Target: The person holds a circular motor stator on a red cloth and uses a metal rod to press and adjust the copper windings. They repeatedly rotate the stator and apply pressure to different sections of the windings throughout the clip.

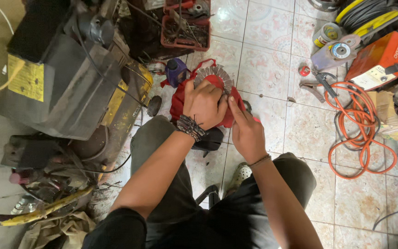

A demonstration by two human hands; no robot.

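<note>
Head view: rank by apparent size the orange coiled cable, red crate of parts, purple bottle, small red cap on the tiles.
1. orange coiled cable, widest spread.
2. red crate, partly cut off by the top edge, so unsure against the cable.
3. purple bottle.
4. small red cap.
All lie at floor level.

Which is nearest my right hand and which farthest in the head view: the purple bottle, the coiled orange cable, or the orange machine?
From the right hand:
1. Purple bottle, up and left, beside the red cloth.
2. Coiled orange cable, on the tiles to the right.
3. Orange machine, far upper right, beyond the cable.
</note>
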